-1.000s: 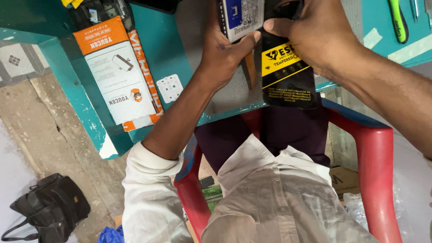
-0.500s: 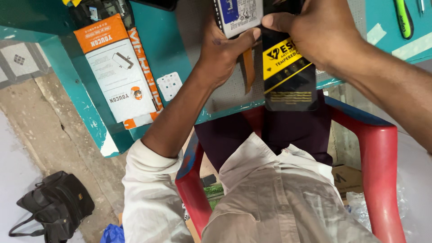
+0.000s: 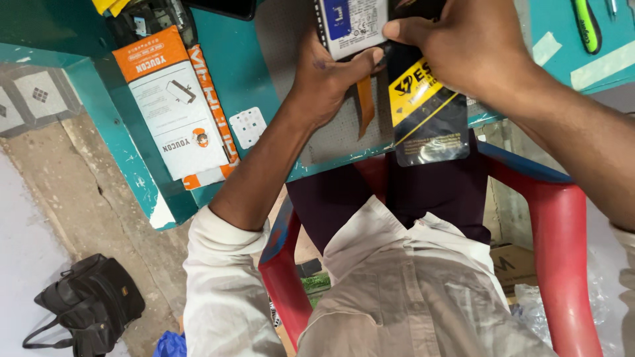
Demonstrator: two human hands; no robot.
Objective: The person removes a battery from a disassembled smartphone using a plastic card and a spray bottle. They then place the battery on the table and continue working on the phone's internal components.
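2 hands (image 3: pixel 331 79) (image 3: pixel 476 46), 1 pouch (image 3: pixel 426 112), 1 box (image 3: pixel 175 109), 1 bag (image 3: pixel 89 307), approx. 2 tools (image 3: pixel 587 25) (top-right, cropped).

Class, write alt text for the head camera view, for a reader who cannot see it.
Two bare hands, left hand and right hand, hold a white-labelled flat part above a black and yellow packet at the edge of a teal table. The person sits in a red chair.

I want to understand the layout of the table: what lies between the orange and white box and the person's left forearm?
In the head view, a small white card with dots lies on the teal table between the orange and white box and the left forearm.
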